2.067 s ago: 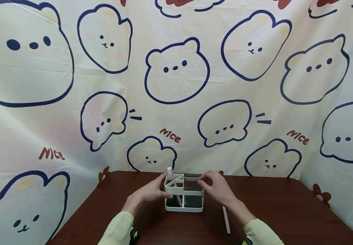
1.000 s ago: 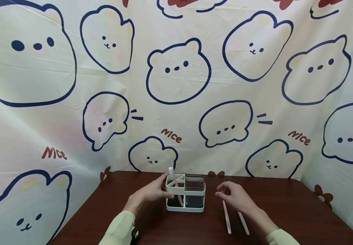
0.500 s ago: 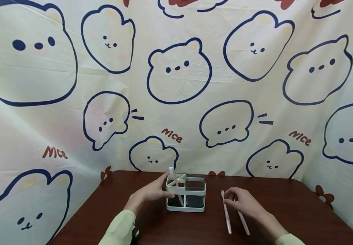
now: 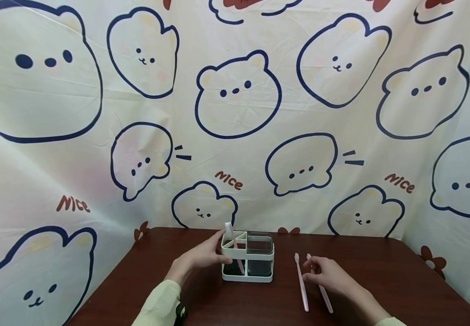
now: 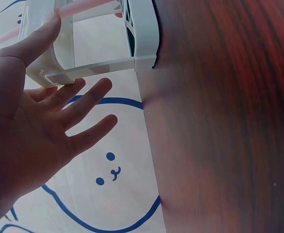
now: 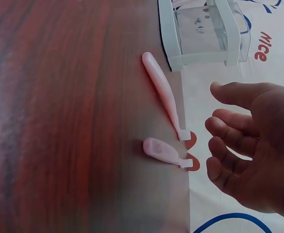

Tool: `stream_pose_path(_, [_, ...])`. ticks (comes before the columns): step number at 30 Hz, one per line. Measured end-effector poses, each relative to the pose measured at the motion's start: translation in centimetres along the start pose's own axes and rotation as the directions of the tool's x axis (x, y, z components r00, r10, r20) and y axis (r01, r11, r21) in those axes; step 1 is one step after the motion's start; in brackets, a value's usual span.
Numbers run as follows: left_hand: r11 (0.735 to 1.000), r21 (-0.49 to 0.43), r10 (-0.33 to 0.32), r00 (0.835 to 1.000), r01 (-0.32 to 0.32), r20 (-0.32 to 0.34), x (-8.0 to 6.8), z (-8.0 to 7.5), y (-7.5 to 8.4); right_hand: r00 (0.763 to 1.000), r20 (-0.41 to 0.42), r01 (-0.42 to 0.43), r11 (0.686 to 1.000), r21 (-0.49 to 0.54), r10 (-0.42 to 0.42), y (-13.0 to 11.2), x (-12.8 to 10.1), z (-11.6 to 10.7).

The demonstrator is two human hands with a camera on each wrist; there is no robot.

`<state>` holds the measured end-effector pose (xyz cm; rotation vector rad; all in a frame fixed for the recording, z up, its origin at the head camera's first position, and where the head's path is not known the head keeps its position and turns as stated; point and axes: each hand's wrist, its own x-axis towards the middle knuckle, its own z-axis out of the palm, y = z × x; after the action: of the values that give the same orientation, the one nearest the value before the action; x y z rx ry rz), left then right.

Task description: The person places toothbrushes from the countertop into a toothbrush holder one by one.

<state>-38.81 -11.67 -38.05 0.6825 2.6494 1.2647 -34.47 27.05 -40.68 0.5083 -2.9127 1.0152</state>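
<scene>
I am resting my left hand (image 4: 202, 258), fingers straight, against the white holder (image 4: 248, 260), where one pink toothbrush (image 4: 231, 240) is standing. My right hand (image 4: 328, 274) is hovering, loosely curled and holding nothing, over two toothbrushes (image 4: 301, 283) lying on the table (image 4: 381, 280).

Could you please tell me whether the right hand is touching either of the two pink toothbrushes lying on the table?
Apart. In the right wrist view, the right hand hovers with loosely curled fingers, and a clear gap separates it from both toothbrushes on the table.
</scene>
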Motion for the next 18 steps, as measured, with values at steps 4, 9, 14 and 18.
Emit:
stream_pose_path(4, [1.0, -0.002, -0.002, 1.0, 0.002, -0.001, 0.0, 0.0, -0.1, 1.0, 0.027, -0.004, 1.0, 0.009, 0.004, 0.7, -0.2, 0.0])
stream_pose_path(9, [1.0, 0.002, -0.004, 1.0, 0.004, 0.001, 0.1, 0.0, -0.1, 0.998, 0.059, 0.014, 1.0, 0.011, -0.015, 1.8, -0.5, -0.2])
stream_pose_path(14, [1.0, 0.01, 0.0, 1.0, 0.0, 0.003, 0.1, 0.0, -0.1, 0.996, 0.083, 0.028, 1.0, 0.013, -0.029, 2.6, -0.6, -0.5])
stream_pose_path(18, [1.0, 0.012, 0.002, 1.0, -0.002, 0.004, 0.0, 0.0, -0.1, 0.995, 0.094, 0.021, 1.0, 0.013, -0.022, 3.0, -0.6, -0.5])
